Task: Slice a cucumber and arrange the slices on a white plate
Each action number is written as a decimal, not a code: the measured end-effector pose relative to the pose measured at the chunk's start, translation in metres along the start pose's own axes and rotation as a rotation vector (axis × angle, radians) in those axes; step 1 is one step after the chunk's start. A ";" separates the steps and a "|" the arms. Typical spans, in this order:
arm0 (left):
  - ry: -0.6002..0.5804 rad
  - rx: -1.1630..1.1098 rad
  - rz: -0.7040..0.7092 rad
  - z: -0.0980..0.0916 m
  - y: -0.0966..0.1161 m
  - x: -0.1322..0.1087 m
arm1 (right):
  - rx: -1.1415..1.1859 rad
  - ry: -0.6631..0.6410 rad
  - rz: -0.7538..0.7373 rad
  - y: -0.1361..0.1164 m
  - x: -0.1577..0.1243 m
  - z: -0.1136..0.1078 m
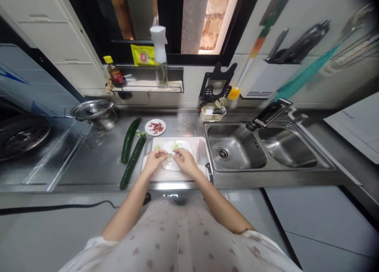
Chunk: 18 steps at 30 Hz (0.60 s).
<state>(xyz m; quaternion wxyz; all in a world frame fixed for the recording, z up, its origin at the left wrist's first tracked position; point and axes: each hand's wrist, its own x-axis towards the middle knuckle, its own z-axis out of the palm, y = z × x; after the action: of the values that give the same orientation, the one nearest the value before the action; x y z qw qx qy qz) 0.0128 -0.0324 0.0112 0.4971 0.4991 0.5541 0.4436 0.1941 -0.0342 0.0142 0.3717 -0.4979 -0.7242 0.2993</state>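
Note:
A white plate [187, 145] rests on a pale cutting board [156, 176], with cucumber slices [177, 145] fanned near its far edge. Over the plate's near left part, my left hand [155, 161] is closed, its fingertips at a pale green cucumber slice [169, 157]. My right hand [185, 161] faces it from the other side, fingers pinched; what they hold is too small to tell. Another slice [157, 147] lies on the board beyond my left hand. A knife [202, 151] lies along the board's right side, its black handle toward me.
Two cucumbers [129, 139] [133, 161] lie left of the board, with a few slices near their far ends. Behind stands a small plate of red pieces [156, 127]. A steel pot [97, 113] is farther left; a double sink [237, 145] adjoins the board's right.

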 end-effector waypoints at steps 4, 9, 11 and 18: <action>-0.073 -0.003 0.023 0.010 0.008 -0.001 | 0.008 -0.034 -0.045 -0.004 0.004 0.000; -0.086 0.012 0.003 0.016 0.007 -0.002 | -0.021 -0.049 -0.030 -0.001 0.003 -0.003; -0.047 0.032 0.002 0.017 0.006 -0.002 | -0.016 -0.032 -0.017 0.001 0.004 -0.006; -0.070 0.040 -0.153 0.018 0.002 -0.003 | 0.035 0.050 0.026 0.003 0.009 -0.022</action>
<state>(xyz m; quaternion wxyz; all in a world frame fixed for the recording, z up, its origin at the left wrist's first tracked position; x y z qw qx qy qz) 0.0306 -0.0355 0.0116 0.5385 0.4803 0.5818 0.3754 0.2116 -0.0229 0.0255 0.3944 -0.5081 -0.7027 0.3041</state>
